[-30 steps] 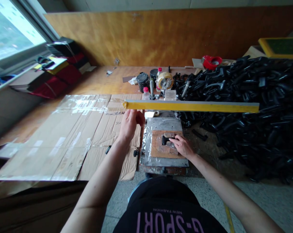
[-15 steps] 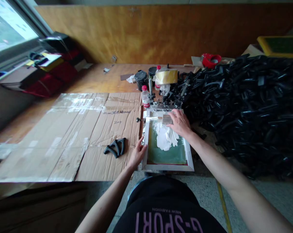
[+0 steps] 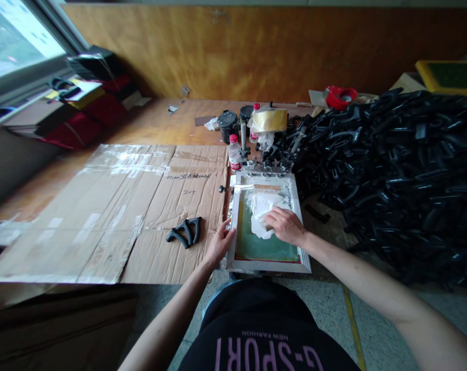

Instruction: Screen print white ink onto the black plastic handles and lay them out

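A screen printing frame (image 3: 305, 247) with pale metal edges and a green mesh lies in front of me. White ink (image 3: 260, 203) is spread over the middle of the mesh. My left hand (image 3: 219, 243) is at the frame's left edge, its thumb against the rim and its lower fingers hidden. Over the mesh, my right hand (image 3: 285, 225) is closed, its fingertips down in the white ink. A whitish thing shows at those fingertips, too smeared with ink to name. A brown strip (image 3: 267, 187) lies across the frame's far end.
Flattened cardboard (image 3: 102, 221) covers the left, with several dark curved parts (image 3: 185, 232) on it. A big heap of black parts (image 3: 403, 170) fills the right. Behind the frame stand a red-capped bottle (image 3: 234, 154), a dark tub (image 3: 228, 126) and a yellow tape roll (image 3: 270, 120).
My right hand has moved toward me from the frame's far end to the middle of the ink. The brown strip there is now uncovered. My left hand stays at the left edge.
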A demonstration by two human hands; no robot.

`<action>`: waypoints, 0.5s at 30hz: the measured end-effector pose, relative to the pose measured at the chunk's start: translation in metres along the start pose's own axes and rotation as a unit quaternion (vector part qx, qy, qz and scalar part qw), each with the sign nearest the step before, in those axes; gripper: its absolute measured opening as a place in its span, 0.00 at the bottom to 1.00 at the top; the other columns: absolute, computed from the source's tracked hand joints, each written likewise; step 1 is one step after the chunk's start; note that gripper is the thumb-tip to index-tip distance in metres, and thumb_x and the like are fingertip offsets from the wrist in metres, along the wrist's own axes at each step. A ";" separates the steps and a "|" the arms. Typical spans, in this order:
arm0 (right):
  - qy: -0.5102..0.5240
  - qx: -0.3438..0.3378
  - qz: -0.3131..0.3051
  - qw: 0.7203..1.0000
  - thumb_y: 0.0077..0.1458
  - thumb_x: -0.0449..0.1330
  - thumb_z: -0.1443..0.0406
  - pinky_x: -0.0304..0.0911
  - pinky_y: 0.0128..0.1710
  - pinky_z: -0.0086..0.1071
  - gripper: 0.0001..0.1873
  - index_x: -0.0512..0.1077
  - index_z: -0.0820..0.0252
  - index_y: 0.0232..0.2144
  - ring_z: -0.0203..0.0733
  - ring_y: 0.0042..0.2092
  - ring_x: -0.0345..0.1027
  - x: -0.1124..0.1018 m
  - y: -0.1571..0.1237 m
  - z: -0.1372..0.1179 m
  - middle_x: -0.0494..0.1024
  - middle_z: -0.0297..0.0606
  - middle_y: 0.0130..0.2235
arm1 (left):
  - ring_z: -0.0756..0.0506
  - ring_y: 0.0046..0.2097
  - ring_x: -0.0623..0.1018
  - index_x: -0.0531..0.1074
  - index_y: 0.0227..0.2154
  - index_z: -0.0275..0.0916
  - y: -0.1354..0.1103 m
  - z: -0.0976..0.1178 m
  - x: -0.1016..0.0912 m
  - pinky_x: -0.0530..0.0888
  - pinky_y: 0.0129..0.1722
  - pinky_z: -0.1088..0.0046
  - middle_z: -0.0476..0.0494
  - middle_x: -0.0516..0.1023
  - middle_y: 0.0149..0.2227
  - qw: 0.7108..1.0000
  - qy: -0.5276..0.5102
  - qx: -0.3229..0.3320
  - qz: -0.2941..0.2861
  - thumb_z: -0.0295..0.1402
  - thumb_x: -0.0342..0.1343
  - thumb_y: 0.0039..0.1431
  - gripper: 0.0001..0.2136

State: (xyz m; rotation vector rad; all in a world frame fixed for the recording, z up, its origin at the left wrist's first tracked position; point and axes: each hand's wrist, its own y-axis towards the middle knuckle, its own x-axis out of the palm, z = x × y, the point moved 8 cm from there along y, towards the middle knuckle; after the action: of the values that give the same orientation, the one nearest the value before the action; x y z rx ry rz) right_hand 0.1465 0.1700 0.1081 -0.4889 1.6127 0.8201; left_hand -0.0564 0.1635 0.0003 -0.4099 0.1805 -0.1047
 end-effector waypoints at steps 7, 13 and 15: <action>0.067 0.001 -0.004 0.998 0.58 0.59 0.69 0.58 0.35 0.33 0.06 0.74 0.59 0.39 0.43 0.39 0.67 -0.002 0.004 -0.006 0.76 0.38 0.33 | 0.48 0.30 0.74 0.59 0.63 0.38 -0.005 0.008 -0.002 0.67 0.26 0.76 0.46 0.77 0.33 1.000 -0.018 -0.012 0.002 0.49 0.56 0.56 0.35; 0.045 0.219 0.042 0.974 0.53 0.66 0.57 0.65 0.41 0.36 0.34 0.64 0.49 0.61 0.47 0.44 0.69 -0.055 0.068 0.097 0.73 0.40 0.45 | 0.49 0.28 0.73 0.61 0.63 0.42 -0.025 0.064 -0.015 0.67 0.25 0.77 0.48 0.77 0.30 0.999 -0.043 0.016 0.001 0.53 0.55 0.56 0.35; 0.025 0.264 0.106 0.958 0.55 0.63 0.54 0.65 0.42 0.38 0.32 0.65 0.52 0.61 0.48 0.45 0.68 -0.082 0.062 0.137 0.72 0.43 0.47 | 0.49 0.26 0.73 0.68 0.58 0.41 -0.031 0.094 -0.020 0.67 0.24 0.76 0.47 0.77 0.29 0.996 -0.076 0.034 0.011 0.56 0.50 0.59 0.31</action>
State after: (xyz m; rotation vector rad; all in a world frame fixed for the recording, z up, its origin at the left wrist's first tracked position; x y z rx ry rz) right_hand 0.2121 0.3014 0.1953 0.0470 1.8669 0.4989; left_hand -0.0595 0.1739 0.1006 -0.3474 0.0304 -0.0579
